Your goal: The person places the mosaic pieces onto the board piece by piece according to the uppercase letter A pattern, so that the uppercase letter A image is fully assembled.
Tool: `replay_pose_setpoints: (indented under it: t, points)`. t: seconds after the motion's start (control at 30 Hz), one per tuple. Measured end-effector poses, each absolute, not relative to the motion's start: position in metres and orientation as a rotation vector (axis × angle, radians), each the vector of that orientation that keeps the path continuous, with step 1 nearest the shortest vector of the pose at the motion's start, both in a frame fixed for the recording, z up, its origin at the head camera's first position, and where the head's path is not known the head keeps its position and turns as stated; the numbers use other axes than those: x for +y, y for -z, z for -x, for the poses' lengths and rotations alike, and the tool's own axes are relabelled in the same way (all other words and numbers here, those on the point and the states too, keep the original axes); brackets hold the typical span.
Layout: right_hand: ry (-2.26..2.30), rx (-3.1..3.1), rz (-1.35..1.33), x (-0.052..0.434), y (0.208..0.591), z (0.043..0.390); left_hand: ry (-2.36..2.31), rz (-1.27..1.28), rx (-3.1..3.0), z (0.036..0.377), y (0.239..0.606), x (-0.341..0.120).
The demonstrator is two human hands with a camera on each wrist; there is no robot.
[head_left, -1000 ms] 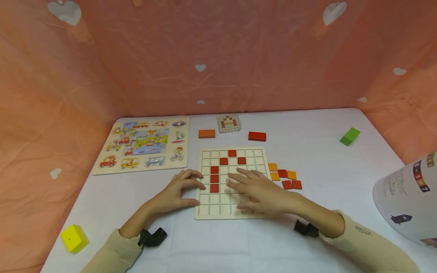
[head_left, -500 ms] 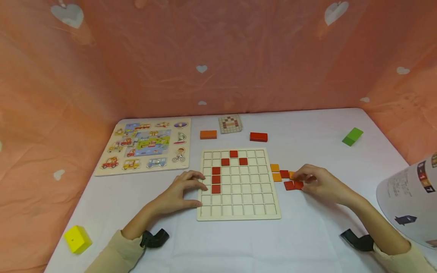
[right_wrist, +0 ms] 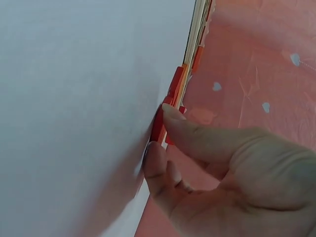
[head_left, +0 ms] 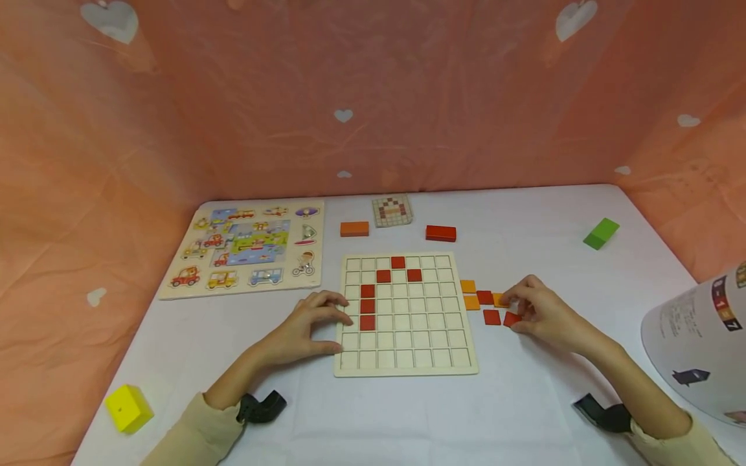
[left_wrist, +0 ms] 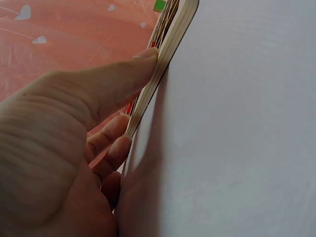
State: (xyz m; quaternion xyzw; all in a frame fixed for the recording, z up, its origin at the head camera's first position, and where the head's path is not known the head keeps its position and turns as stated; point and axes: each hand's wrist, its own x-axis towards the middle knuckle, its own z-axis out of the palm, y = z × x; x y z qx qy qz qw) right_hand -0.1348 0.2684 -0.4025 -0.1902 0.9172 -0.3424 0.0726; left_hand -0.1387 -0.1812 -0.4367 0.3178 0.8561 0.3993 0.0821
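Note:
In the head view, a pale wooden grid board (head_left: 408,359) lies mid-table, with several red square tiles (head_left: 368,306) set in its cells. My left hand (head_left: 305,327) rests on the board's left edge; in the left wrist view its thumb (left_wrist: 123,74) touches the rim, the other fingers farther along it. To the right of the board my right hand (head_left: 542,314) pinches a red tile (head_left: 510,319) at its edge between thumb and finger, low over the table. Around it lie loose orange tiles (head_left: 471,303) and red tiles (head_left: 492,317).
A picture card (head_left: 392,211) lies behind the board, between an orange block (head_left: 354,229) and a red block (head_left: 440,233). The vehicle puzzle (head_left: 303,278) is back left, a green block (head_left: 601,233) back right. A yellow block (head_left: 129,409) and white cylinder (head_left: 682,336) stand near the sides.
My right hand has moved from over the board rightward to the loose tiles. The pinched red tile has separated slightly from its red neighbour. My left hand has stayed at the board's edge.

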Motion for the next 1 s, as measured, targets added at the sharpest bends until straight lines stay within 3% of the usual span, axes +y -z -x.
replay_pose_setpoints:
  t: [0.23, 0.53, 1.0]
  points:
    - [0.953, 2.752, 0.468, 0.264, 0.398, 0.129, -1.194, -0.956, 2.557, 0.139, 0.438, -0.182]
    - [0.923, 2.713, 0.568, 0.261, 0.391, 0.13, -1.201, -0.955, 2.553, 0.139, 0.438, -0.182]
    - [1.181, 2.519, 0.784, 0.183, 0.372, 0.185, -1.195, -0.944, 2.556, 0.138, 0.437, -0.182]
